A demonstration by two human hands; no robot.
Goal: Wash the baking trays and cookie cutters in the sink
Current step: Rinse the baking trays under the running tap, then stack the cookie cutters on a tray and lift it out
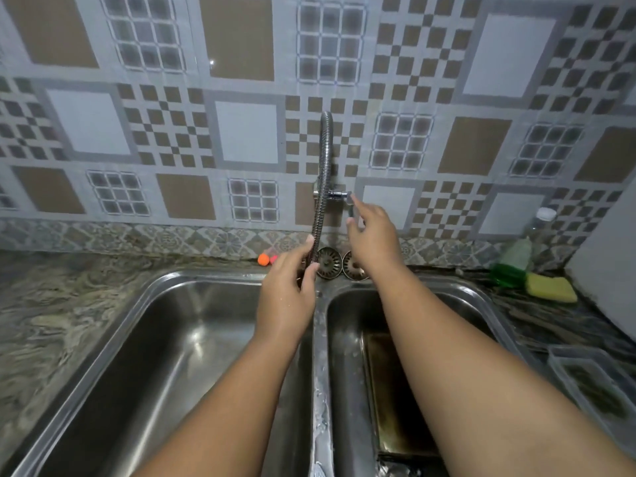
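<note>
The left hand [289, 290] is curling its fingers and thumb around the lower part of the bendy metal hose [323, 173], which is rising from the back rim of the sink [151, 304] and looping up in front of the tiled wall [241, 132]. The right hand [371, 239] is reaching to the wall tap and pinching its tap handle [350, 205] between forefinger and thumb, with the other fingers folding loosely behind. A baking tray [395, 390] is lying in the right basin, partly under the right forearm. Two strainers [328, 261] are leaning at the back edge of the sink behind the hands. A green bottle [509, 270] and a yellow sponge [550, 287] are sitting on the counter [51, 304] by the sink's far right corner; any print on the bottle is too blurred to read.
</note>
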